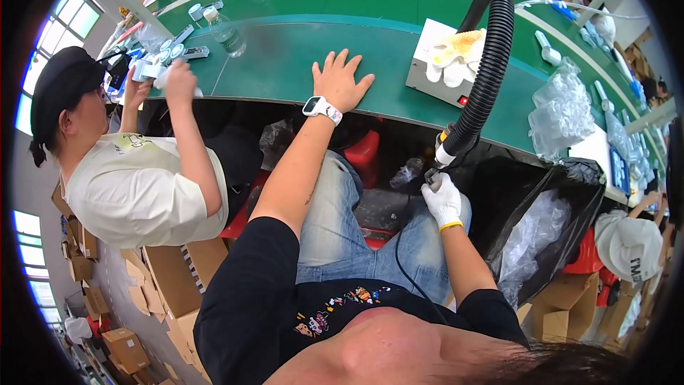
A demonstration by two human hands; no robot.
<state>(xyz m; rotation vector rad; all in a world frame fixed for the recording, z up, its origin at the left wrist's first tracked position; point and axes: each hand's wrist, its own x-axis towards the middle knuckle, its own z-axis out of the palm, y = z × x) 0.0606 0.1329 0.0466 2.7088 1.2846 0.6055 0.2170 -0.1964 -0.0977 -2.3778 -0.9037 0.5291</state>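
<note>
My left hand (342, 84) lies flat on the green tabletop (285, 50), fingers spread, holding nothing; a white watch (322, 109) is on its wrist. In a white glove with a yellow cuff, my right hand (444, 203) is below the table edge by my thigh. Its fingers close round a small dark thing I cannot make out. Just above it hangs the lower end of a black corrugated hose (499, 50), with a white fitting (444, 157). A thin black cable (403, 260) runs down from there across my jeans.
A white box (434, 84) with gloves (456, 57) on it stands behind the hose. A clear bottle (226, 34) is at left, near a co-worker (142, 178) handling a pale part. Bagged parts (561, 110) lie at right, above a black bin bag (506, 178).
</note>
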